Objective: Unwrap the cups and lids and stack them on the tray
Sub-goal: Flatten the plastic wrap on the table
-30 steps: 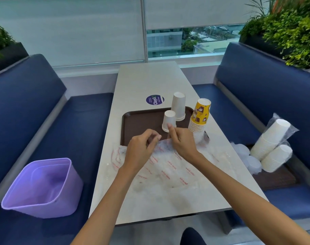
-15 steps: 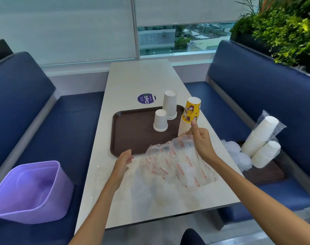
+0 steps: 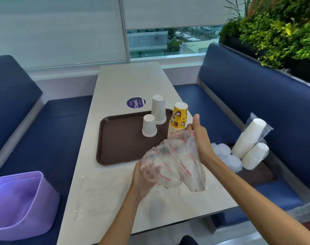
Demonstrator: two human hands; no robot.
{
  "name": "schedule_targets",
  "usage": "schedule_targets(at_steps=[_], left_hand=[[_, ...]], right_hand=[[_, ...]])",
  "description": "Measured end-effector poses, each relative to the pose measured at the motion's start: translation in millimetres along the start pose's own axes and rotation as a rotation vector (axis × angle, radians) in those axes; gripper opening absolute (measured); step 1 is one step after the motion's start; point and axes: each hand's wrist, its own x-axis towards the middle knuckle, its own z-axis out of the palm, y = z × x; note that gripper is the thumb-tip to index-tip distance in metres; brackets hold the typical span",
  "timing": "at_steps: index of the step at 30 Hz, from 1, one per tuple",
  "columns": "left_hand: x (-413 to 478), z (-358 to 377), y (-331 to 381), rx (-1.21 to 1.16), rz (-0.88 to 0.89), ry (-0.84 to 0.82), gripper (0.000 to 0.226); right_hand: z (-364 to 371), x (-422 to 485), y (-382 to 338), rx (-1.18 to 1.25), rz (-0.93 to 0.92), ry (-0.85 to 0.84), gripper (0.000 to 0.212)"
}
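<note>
A clear plastic wrapper [image 3: 175, 163] with red print hangs crumpled above the table, just in front of the brown tray [image 3: 118, 147]. My right hand [image 3: 200, 138] grips its top end, thumb up. My left hand [image 3: 141, 179] holds the lower bunched part from behind and is mostly hidden by it. On the tray stand a short white cup stack [image 3: 149, 125], a taller white cup stack [image 3: 158, 109] and a yellow printed cup stack [image 3: 178, 119], all upside down.
Two wrapped white cup stacks [image 3: 249, 140] and wrapped clear lids [image 3: 226, 156] lie on a second tray on the right bench. A purple bin [image 3: 21, 202] sits on the left bench. A round purple sticker [image 3: 136, 102] marks the table behind the tray.
The wrapper lay flat on the table under both hands. My right hand lifted it up, and my left hand has come under it and gathered it into a bunch.
</note>
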Motion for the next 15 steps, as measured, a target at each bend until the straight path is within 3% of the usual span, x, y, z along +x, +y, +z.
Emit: schedule_targets(at_steps=[6, 9, 15], left_hand=[[5, 4, 9, -0.074, 0.061, 0.017, 0.032], [6, -1, 18, 0.028, 0.12, 0.134, 0.021], [-5, -23, 36, 0.119, 0.259, 0.365, 0.018]], right_hand=[[-29, 12, 10, -0.146, -0.16, 0.013, 0.062], [-42, 19, 23, -0.249, -0.196, 0.039, 0.071], [-44, 30, 40, -0.49, -0.173, -0.01, 0.055]])
